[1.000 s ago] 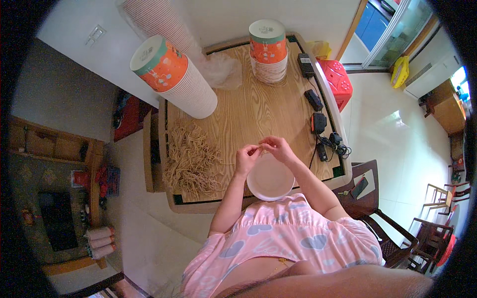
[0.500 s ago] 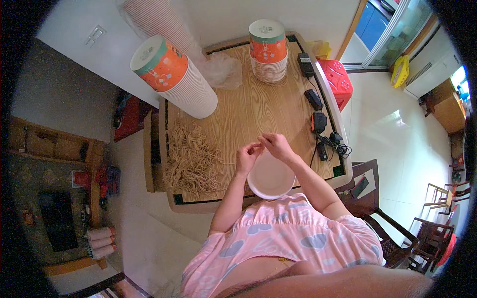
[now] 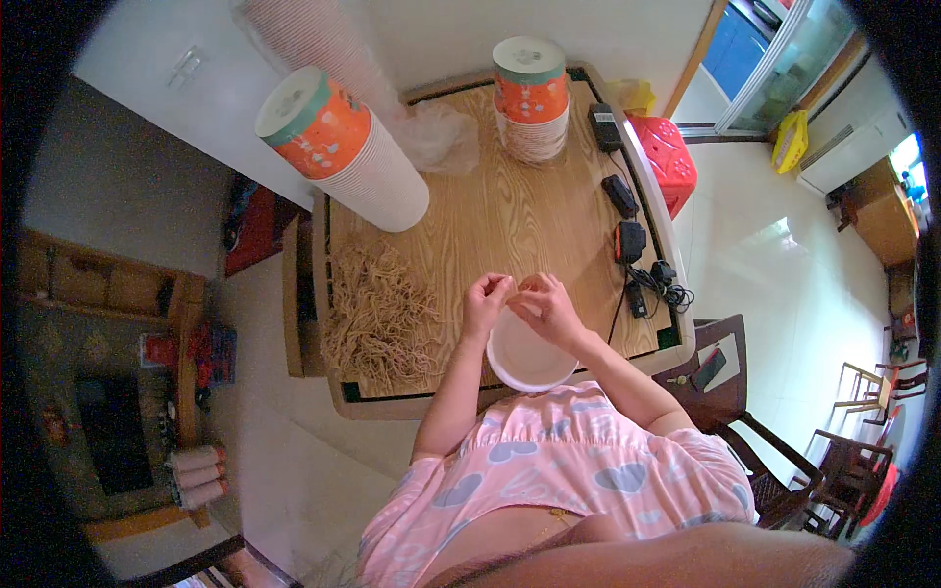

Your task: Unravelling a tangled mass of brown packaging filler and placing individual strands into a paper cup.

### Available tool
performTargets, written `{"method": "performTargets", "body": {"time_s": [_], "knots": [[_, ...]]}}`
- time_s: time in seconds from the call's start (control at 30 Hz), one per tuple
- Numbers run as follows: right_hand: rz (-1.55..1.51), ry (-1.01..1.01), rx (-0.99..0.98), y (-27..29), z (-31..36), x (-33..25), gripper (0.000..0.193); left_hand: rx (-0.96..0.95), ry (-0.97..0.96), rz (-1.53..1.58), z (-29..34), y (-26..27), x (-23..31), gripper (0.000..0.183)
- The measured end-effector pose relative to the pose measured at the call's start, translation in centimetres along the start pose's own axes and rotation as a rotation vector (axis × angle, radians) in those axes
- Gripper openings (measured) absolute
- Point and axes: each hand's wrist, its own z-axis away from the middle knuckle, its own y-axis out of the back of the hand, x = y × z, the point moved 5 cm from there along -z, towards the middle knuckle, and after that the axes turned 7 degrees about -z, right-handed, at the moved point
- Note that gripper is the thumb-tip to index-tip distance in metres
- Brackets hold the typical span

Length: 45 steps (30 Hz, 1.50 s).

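My left hand (image 3: 486, 300) and my right hand (image 3: 551, 308) meet fingertip to fingertip just above the far rim of a white paper bowl (image 3: 529, 361). The bowl stands at the near edge of the wooden table (image 3: 510, 220), right in front of my body. Both hands pinch a thin tan band (image 3: 527, 285) stretched between them. To the left of my left hand lies a loose pile of the same tan bands (image 3: 377, 316).
A tall leaning stack of orange-and-white paper bowls (image 3: 345, 152) stands at the back left and a shorter stack (image 3: 530, 98) at the back middle, with a clear plastic bag (image 3: 443, 137) between them. Black chargers (image 3: 628, 238) and cables (image 3: 655, 286) line the right edge. A red stool (image 3: 672, 157) and a dark chair (image 3: 740, 392) stand to the right.
Both hands stay over the bowl's far rim. The fingertips have drawn slightly closer together; nothing else has moved.
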Motion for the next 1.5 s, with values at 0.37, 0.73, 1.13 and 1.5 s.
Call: {"method": "performTargets", "body": {"time_s": [0.37, 0.73, 1.13, 1.5], "knots": [[0.164, -0.092, 0.021, -1.6, 0.3, 1.3, 0.015, -0.074, 0.062, 0.165, 0.1, -0.7, 0.1, 0.006], [-0.143, -0.233, 0.181, -1.0, -0.4, 3.0, 0.008, -0.157, 0.018, -0.213, 0.9, 0.4, -0.7, 0.009], [-0.065, -0.205, 0.055, -1.3, -0.5, 3.2, 0.005, -0.070, 0.100, -0.033, 0.6, 0.6, -2.7, 0.009], [-0.020, -0.238, -0.059, -1.7, -0.3, 2.7, 0.009, -0.037, 0.154, 0.079, 0.4, 0.5, -2.4, 0.005]]}}
